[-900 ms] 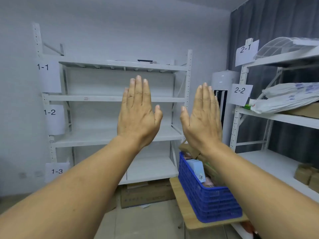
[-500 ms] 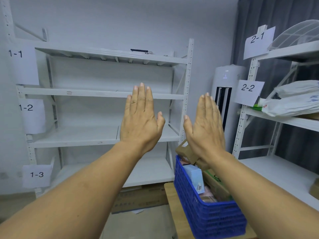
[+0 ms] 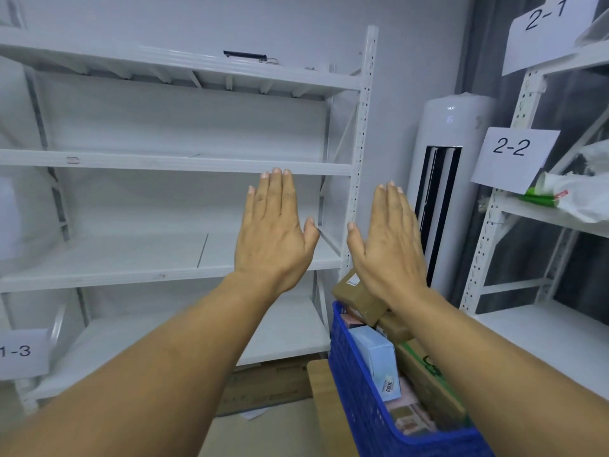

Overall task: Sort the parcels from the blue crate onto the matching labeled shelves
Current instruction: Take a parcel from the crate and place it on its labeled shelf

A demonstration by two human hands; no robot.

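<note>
My left hand (image 3: 275, 230) and my right hand (image 3: 389, 239) are raised side by side in front of me, backs toward me, fingers straight and together, holding nothing. Below my right forearm stands the blue crate (image 3: 362, 400) packed with several parcels: a brown box (image 3: 357, 296) on top, a light blue box (image 3: 374, 356) with a label, and pink and tan boxes deeper in. The white shelf unit on the left (image 3: 178, 164) carries the label 1-3 (image 3: 18, 352). The right-hand unit carries labels 2-1 (image 3: 547, 24) and 2-2 (image 3: 512, 156).
The crate sits on a small wooden table (image 3: 321, 400). A white tower air conditioner (image 3: 445, 179) stands between the two shelf units. White plastic bags (image 3: 580, 196) lie on shelf 2-2. A flat cardboard box (image 3: 270, 380) lies on the floor under the left unit.
The view has moved closer to the shelves and the crate and tilted down. Both hands have stayed raised and flat, sinking a little lower in the view.
</note>
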